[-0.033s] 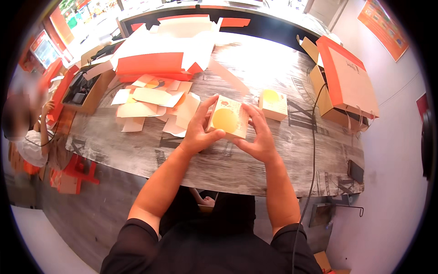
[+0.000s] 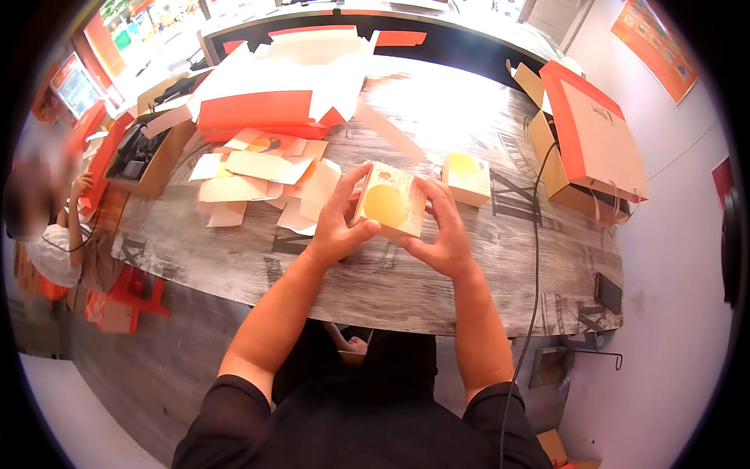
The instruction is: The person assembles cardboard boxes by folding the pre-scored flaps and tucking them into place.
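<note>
A small cream carton with a yellow round patch point(image 2: 385, 206) is held between my two hands above the wooden table. My left hand point(image 2: 337, 228) grips its left side, with the thumb along the near edge. On the opposite side, my right hand point(image 2: 448, 233) closes its fingers and thumb on the carton. Just beyond my right fingers, a second carton of the same look point(image 2: 468, 181) stands on the table. Left of my hands lies a loose pile of flat cardboard blanks point(image 2: 244, 190), several of them overlapping. The carton's underside is hidden.
Behind the pile sits a large open white and red box point(image 2: 258, 114). A red and cream bag point(image 2: 598, 129) leans over a brown carton at the right. A black cable point(image 2: 537, 258) crosses the table near a phone point(image 2: 608, 293). Another person point(image 2: 56, 246) is at the far left.
</note>
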Demonstrator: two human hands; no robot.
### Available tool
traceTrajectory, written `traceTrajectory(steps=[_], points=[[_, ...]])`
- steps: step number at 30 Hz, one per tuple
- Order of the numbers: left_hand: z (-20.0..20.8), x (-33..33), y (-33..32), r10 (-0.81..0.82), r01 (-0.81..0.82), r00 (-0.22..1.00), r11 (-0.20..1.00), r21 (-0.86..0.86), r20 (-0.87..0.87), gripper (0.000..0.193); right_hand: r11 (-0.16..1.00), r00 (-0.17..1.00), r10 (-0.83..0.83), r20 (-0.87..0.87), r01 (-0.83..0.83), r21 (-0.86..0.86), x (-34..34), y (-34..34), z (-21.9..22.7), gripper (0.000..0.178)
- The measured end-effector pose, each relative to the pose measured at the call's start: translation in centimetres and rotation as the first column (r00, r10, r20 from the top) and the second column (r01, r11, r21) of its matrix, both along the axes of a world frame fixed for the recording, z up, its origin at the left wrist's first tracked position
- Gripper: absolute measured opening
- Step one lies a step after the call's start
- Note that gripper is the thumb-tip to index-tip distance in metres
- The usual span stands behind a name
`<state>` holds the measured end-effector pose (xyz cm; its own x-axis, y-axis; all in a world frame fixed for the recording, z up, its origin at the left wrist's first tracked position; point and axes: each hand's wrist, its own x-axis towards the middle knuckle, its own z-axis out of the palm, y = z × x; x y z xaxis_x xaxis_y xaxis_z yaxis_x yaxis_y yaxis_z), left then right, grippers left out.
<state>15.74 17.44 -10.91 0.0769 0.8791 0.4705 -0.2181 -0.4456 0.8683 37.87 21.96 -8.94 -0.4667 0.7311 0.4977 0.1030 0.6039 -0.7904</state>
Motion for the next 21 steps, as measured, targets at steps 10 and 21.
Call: traceTrajectory(steps=[10, 21], points=[[-0.2, 0.5, 0.1, 0.149, -0.127, 0.955, 0.987, 0.099, -0.257, 0.061, 0.676, 0.722, -0.655, -0.221, 0.692, 0.254, 4.4, 5.6, -2.8, 0.078], [-0.5, 0.2, -0.4, 0.237, -0.166, 0.897, 0.963, 0.21, -0.374, 0.045, 0.609, 0.615, -0.785, 0.067, 0.75, 0.256, 1.0, 5.2, -3.7, 0.09]])
